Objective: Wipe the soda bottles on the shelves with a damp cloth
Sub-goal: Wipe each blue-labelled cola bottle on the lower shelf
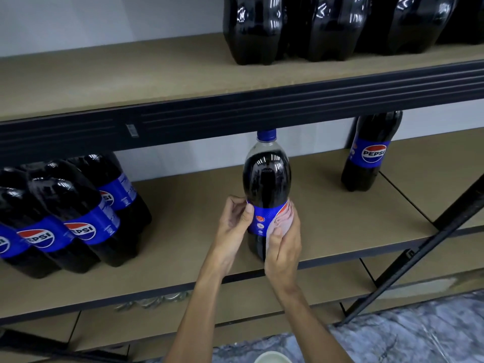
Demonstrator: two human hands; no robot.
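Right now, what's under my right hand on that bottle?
A pink cloth, held by the right hand against the blue label of the bottle. The label beneath the cloth is hidden.

Upper-shelf bottles (335, 27) are cut off at the top edge. The right hand (284, 250) hides most of the pink cloth (282, 218); a pale round rim (271, 357) is cropped below.
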